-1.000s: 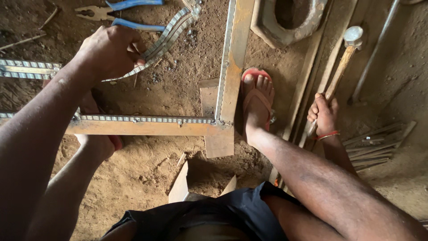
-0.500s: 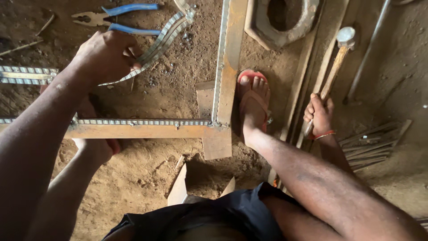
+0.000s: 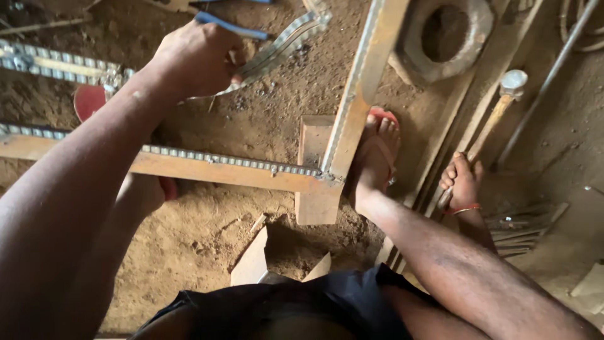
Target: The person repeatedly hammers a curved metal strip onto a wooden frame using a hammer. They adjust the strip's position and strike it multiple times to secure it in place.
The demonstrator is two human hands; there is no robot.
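Sandy dirt floor (image 3: 214,233), dim warm light

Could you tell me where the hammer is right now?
In the head view, the hammer lies at upper right, its handle held by the right hand, beside the sandalled foot.

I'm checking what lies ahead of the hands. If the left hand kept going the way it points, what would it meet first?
Probably the patterned metal strip that the left hand already grips; beyond that, the blue-handled pliers, though depth is unclear.

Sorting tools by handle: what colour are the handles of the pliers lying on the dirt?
Blue, on the pliers beside the left hand, in the head view.
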